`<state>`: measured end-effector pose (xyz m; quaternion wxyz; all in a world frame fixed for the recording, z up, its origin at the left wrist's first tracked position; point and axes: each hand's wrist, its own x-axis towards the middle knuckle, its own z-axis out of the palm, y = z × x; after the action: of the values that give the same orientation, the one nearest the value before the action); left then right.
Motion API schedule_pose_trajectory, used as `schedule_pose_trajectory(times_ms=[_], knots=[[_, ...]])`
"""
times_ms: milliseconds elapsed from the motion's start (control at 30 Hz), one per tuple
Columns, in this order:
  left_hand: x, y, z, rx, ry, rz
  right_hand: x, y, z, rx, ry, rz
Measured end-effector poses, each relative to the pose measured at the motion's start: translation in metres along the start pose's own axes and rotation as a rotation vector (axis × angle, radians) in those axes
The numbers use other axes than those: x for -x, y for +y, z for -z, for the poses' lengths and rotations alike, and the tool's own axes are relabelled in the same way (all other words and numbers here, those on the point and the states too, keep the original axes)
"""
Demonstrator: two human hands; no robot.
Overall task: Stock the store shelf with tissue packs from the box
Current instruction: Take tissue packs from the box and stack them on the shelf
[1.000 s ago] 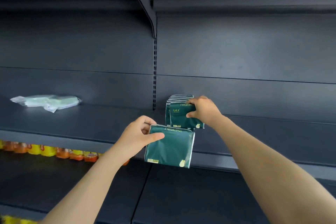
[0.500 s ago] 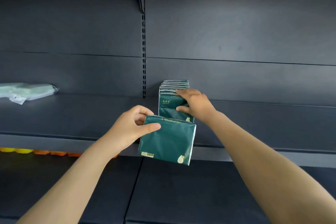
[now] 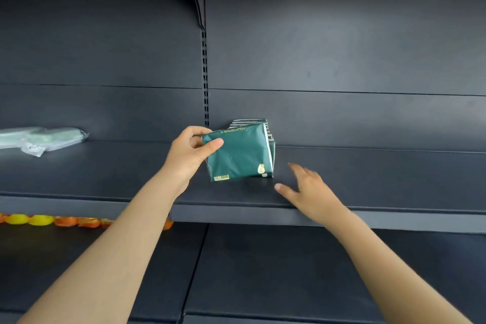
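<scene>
A dark green tissue pack (image 3: pixel 238 154) stands upright on the dark grey shelf (image 3: pixel 105 173), right in front of a row of several like packs (image 3: pixel 249 123) that reaches back to the rear panel. My left hand (image 3: pixel 190 151) pinches the front pack's upper left corner between thumb and fingers. My right hand (image 3: pixel 309 192) hovers low over the shelf's front edge, to the right of the packs, with its fingers spread and nothing in it. The box is not in view.
A clear plastic wrapper (image 3: pixel 39 139) with pale green contents lies at the shelf's left end. On the shelf below, yellow and orange packets (image 3: pixel 52 220) line up at the left. A slotted upright (image 3: pixel 205 73) and a bracket divide the back panels.
My left hand has carried its pack up and back against the row. My right hand has let go of the row and pulled back to the right, fingers now spread.
</scene>
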<state>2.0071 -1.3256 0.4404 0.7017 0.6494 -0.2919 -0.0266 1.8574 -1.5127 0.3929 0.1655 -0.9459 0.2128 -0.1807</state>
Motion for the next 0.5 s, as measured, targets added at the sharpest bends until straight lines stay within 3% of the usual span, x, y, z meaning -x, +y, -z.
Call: schedule_pose_trajectory(times_ms=[233, 367, 500], knots=[[-0.015, -0.025, -0.027, -0.181, 0.075, -0.111, 0.019, 0.002, -0.019, 0.275, 0.071, 0.026], [-0.019, -0.043, -0.033, -0.465, 0.063, -0.189, 0.02, 0.004, -0.022, 0.282, 0.086, 0.029], [-0.026, -0.056, -0.034, -0.573, 0.029, -0.166, 0.019, 0.005, -0.023, 0.278, 0.094, 0.027]])
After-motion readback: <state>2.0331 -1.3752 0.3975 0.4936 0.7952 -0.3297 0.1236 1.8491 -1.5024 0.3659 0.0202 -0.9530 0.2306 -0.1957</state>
